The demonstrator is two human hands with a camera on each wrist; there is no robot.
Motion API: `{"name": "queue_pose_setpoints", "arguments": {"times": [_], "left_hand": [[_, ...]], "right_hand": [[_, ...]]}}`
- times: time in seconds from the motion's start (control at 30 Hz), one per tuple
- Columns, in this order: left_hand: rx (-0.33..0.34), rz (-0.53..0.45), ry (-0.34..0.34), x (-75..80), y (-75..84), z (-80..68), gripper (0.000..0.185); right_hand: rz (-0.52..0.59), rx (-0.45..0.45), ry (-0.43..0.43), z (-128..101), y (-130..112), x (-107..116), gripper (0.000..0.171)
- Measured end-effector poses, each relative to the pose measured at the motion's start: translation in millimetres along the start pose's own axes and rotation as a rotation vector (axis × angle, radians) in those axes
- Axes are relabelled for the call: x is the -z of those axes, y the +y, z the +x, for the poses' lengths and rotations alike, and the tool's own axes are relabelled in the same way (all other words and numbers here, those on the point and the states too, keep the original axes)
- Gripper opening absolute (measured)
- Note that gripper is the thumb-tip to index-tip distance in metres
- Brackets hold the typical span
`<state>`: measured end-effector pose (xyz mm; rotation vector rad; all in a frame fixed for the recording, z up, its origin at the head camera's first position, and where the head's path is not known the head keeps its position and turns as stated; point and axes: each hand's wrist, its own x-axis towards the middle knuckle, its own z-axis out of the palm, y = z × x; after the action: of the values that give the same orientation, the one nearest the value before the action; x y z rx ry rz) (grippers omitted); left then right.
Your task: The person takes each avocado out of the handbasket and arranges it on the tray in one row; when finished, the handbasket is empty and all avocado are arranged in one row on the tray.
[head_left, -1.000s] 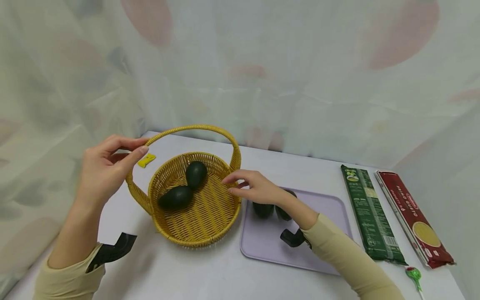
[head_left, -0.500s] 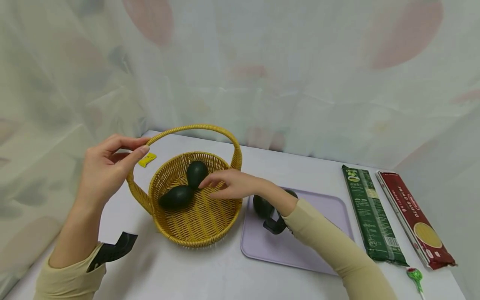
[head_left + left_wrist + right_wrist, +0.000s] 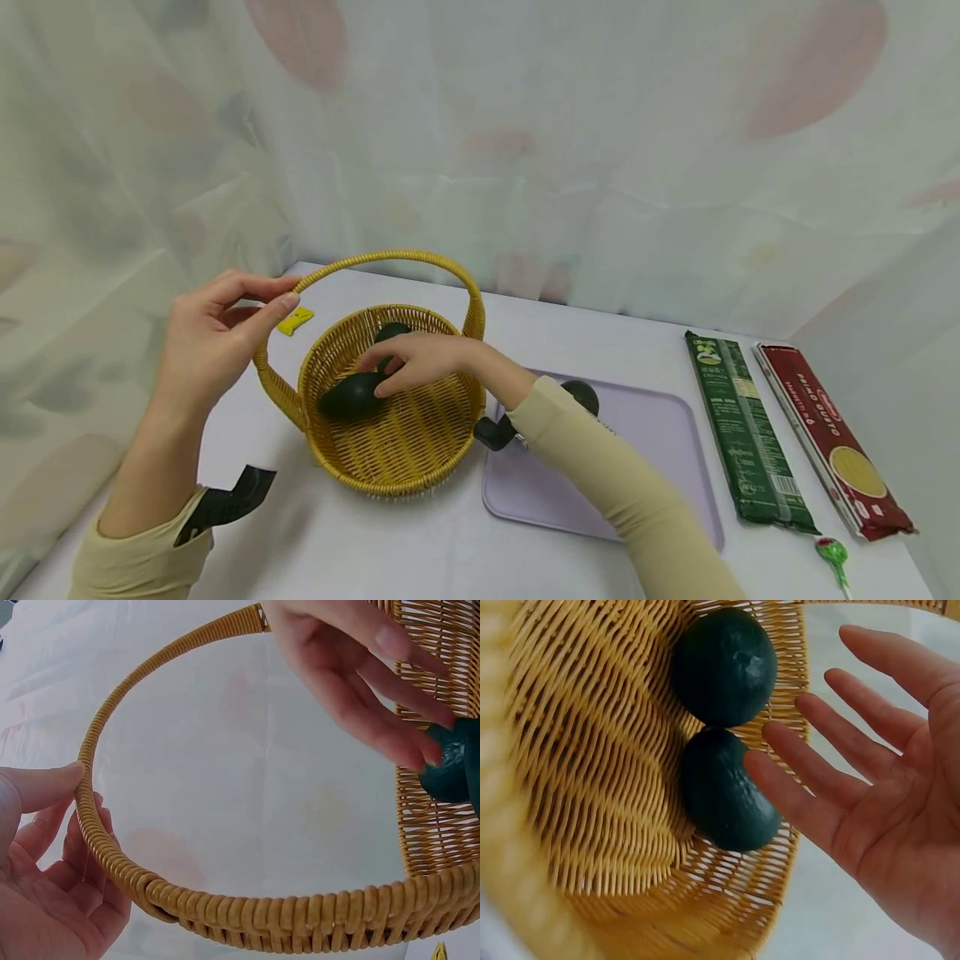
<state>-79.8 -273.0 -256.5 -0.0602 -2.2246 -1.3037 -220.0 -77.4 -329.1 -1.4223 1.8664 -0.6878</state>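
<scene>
A pale table (image 3: 420, 550) stands before a sheer curtain. The right hand (image 3: 420, 360), fingers straight and spread, reaches over two dark green avocados (image 3: 724, 791) lying in the woven yellow basket (image 3: 397, 454). The left hand (image 3: 206, 342) pinches the basket's handle (image 3: 390, 257). Nearby, a red pasta packet (image 3: 828, 437) reads "Primo Gusto".
</scene>
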Motion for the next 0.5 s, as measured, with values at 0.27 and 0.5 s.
{"name": "queue_pose_setpoints", "arguments": {"times": [0.27,0.5], "left_hand": [[-0.014,0.010,-0.011,-1.2,1.5,-0.2,0.016],[-0.033,-0.003,-0.010,-0.6,1.2,-0.5,0.016]], "right_hand": [[-0.137,-0.081,-0.027,19,1,-10,0.056],[-0.272,-0.119,-0.100,29,0,-16,0.065]]}}
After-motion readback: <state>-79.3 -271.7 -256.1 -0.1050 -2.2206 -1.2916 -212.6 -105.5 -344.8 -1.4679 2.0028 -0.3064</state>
